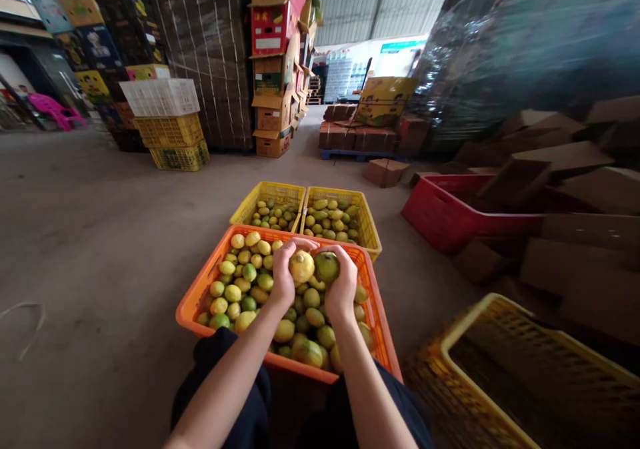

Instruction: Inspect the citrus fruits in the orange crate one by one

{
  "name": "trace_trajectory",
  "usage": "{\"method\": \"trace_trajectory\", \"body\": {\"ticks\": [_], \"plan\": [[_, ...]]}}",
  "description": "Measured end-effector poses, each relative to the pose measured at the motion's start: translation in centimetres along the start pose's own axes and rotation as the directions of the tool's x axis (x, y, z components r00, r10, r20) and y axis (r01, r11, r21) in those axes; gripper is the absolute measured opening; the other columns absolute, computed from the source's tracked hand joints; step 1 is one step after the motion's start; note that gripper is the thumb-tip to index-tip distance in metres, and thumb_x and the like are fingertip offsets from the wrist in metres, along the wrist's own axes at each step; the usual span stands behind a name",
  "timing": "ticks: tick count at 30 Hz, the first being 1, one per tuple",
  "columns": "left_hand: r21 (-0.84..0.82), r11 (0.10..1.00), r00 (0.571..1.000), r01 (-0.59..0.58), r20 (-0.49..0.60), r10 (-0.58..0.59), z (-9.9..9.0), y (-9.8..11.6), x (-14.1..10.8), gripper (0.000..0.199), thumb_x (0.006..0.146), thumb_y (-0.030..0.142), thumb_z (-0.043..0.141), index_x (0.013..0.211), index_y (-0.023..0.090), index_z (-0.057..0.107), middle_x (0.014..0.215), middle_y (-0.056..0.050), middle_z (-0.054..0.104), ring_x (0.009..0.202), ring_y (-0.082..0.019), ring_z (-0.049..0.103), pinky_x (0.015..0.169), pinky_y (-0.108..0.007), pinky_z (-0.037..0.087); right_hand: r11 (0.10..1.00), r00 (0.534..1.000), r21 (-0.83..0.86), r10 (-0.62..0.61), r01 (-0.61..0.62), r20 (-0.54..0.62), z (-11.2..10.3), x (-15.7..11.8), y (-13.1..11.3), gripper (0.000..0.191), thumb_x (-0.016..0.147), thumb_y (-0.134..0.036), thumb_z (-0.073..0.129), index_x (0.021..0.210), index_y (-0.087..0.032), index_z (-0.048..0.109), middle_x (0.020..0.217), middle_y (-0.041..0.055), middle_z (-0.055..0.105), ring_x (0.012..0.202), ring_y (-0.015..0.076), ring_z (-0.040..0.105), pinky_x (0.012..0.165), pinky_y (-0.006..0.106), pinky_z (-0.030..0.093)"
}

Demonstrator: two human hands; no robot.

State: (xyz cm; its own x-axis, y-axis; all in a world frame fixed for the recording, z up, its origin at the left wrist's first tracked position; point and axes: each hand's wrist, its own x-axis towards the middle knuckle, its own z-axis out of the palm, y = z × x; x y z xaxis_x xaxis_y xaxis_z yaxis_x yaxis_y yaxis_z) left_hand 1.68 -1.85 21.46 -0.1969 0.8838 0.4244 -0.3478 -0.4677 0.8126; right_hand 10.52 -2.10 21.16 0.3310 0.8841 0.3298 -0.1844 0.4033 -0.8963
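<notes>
My left hand [285, 270] is closed round a yellow lemon [302, 267], its blunt end turned toward me. Beside it, my right hand [345, 281] grips a darker green lemon [327, 267]. Both fruits are held close together over an orange crate [193, 302] full of yellow and green lemons [233, 293]. Fingertips of both hands curl over the far sides of the fruits and are partly hidden. The crate stands just in front of my knees.
Behind the orange crate stand two yellow crates [370, 225] with more lemons. A yellow crate [470, 322] is at lower right. Farther right, a red crate [450, 215] sits among cardboard pieces. Stacked boxes [270, 102] and a wrapped pallet [205, 55] rise at the back.
</notes>
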Motion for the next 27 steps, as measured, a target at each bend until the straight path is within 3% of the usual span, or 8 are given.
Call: {"method": "trace_trajectory", "body": {"ticks": [4,9,13,17,23,27], "plan": [[-0.005,0.994,0.993,-0.105,0.059,0.105,-0.3,0.1,-0.1,0.037,0.086,0.031,0.039,0.062,0.019,0.065,0.066,-0.004,0.065,0.074,-0.020,0.062,0.078,-0.032,0.048,0.991,0.994,0.093,-0.098,0.094,0.039,0.2,-0.2,-0.5,0.028,0.081,-0.029,0.046,0.062,-0.020,0.065,0.066,0.0007,0.063,0.067,0.0177,0.056,0.070,0.029,0.045],[-0.049,0.977,0.969,-0.206,0.129,0.210,-0.3,0.7,-0.4,0.038,0.085,0.027,0.039,0.060,0.019,0.066,0.061,-0.005,0.063,0.071,-0.021,0.061,0.074,-0.034,0.048,0.973,0.979,0.116,-0.202,0.198,0.027,0.1,-0.8,-0.5,0.032,0.081,-0.028,0.041,0.066,-0.020,0.068,0.066,0.0032,0.065,0.068,0.0202,0.059,0.068,0.032,0.046],[-0.078,0.972,0.961,-0.223,0.147,0.233,-0.1,0.9,-0.6,0.037,0.084,0.025,0.040,0.060,0.018,0.066,0.059,-0.006,0.062,0.072,-0.021,0.061,0.075,-0.034,0.048,0.946,0.951,0.097,-0.309,0.309,-0.014,-0.1,-1.2,-0.3,0.035,0.082,-0.026,0.039,0.067,-0.019,0.071,0.068,0.0047,0.067,0.068,0.0209,0.060,0.067,0.033,0.046],[-0.113,0.971,0.962,-0.210,0.151,0.226,0.0,0.8,-0.6,0.037,0.082,0.023,0.039,0.059,0.017,0.067,0.059,-0.007,0.062,0.071,-0.021,0.061,0.075,-0.034,0.049,0.931,0.938,0.124,-0.347,0.343,0.009,-0.2,-1.3,-0.4,0.033,0.081,-0.024,0.041,0.071,-0.020,0.072,0.069,0.0045,0.068,0.068,0.0210,0.061,0.067,0.034,0.046],[-0.096,0.983,0.980,-0.154,0.110,0.164,-0.1,1.1,-0.5,0.036,0.081,0.027,0.041,0.056,0.018,0.066,0.060,-0.006,0.063,0.069,-0.020,0.061,0.078,-0.034,0.049,0.953,0.950,0.125,-0.291,0.277,0.117,-0.4,-1.2,-1.0,0.023,0.078,-0.027,0.050,0.074,-0.021,0.072,0.068,0.0019,0.065,0.068,0.0201,0.060,0.067,0.032,0.046],[-0.087,0.996,1.000,0.016,-0.014,-0.017,0.1,0.8,0.0,0.031,0.077,0.029,0.048,0.052,0.019,0.062,0.059,-0.004,0.063,0.070,-0.019,0.062,0.077,-0.030,0.049,0.991,0.998,0.135,-0.009,-0.001,0.070,0.1,-0.6,-0.8,0.014,0.073,-0.025,0.058,0.066,-0.020,0.069,0.065,-0.0015,0.063,0.067,0.0151,0.057,0.066,0.027,0.046]]}}
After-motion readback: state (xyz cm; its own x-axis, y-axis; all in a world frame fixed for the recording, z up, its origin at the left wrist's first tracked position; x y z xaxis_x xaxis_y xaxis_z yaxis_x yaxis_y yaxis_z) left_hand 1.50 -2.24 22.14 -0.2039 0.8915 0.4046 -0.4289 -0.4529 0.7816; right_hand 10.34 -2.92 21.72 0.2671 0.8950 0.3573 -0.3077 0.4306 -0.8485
